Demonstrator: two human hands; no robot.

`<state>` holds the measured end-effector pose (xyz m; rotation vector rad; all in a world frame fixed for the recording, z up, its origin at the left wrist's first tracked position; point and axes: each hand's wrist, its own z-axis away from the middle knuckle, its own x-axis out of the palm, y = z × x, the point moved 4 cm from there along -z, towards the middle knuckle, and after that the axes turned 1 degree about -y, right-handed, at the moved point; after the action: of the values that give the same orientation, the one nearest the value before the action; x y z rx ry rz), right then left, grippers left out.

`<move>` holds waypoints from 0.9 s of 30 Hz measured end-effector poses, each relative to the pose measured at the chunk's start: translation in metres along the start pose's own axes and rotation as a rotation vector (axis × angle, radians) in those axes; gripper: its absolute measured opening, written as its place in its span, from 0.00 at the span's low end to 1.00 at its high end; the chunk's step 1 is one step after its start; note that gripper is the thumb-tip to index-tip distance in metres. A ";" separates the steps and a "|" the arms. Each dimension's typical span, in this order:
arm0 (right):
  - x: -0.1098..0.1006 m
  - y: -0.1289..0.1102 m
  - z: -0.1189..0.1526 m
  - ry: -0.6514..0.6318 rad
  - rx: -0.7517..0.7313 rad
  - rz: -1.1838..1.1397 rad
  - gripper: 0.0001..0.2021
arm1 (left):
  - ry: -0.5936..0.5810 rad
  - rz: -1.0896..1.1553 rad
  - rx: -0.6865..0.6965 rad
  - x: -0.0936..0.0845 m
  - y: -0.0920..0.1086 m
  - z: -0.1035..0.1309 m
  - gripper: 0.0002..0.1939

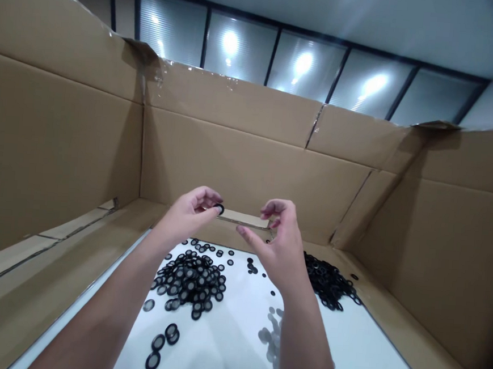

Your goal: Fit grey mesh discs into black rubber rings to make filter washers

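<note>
My left hand (191, 210) is raised above the far part of the white board, its thumb and fingers pinching a small black ring (219, 209). To its right is my right hand (280, 241), with thumb and curled fingers apart and nothing visible between them. Below my left hand lies a heap of black rings with grey centres (192, 280). A dark pile of black rings (330, 279) sits beyond my right forearm. Translucent grey discs (272, 337) lie beside that forearm, partly hidden by it.
High cardboard walls (240, 161) surround the white board (235, 331). A few grey-centred rings (158, 342) lie apart at the near left. Small black pieces (252, 266) are scattered mid-board. One black ring (354, 276) rests on the cardboard at the right.
</note>
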<state>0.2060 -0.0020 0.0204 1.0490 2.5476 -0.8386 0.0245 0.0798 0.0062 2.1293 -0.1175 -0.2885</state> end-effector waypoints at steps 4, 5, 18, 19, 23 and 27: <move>0.003 -0.002 -0.001 -0.055 -0.028 0.011 0.16 | 0.039 -0.184 -0.022 -0.013 -0.019 -0.010 0.11; 0.004 -0.003 -0.001 -0.075 -0.038 0.012 0.16 | 0.017 -0.222 -0.031 -0.013 -0.021 -0.011 0.11; -0.007 -0.008 -0.002 -0.122 -0.115 0.038 0.07 | -0.070 -0.330 -0.029 -0.008 -0.012 -0.003 0.10; -0.013 -0.002 -0.002 -0.094 -0.113 0.040 0.07 | -0.077 -0.335 -0.033 -0.008 -0.011 -0.001 0.10; -0.043 0.065 -0.003 0.092 0.047 0.103 0.10 | -0.102 -0.344 -0.041 -0.006 0.000 0.005 0.10; -0.041 0.178 0.013 -0.142 0.395 0.473 0.16 | -0.121 -0.304 -0.001 -0.004 0.019 0.014 0.09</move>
<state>0.3613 0.0694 -0.0460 1.5595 1.9320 -1.2400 0.0178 0.0586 0.0151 2.1256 0.1378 -0.5960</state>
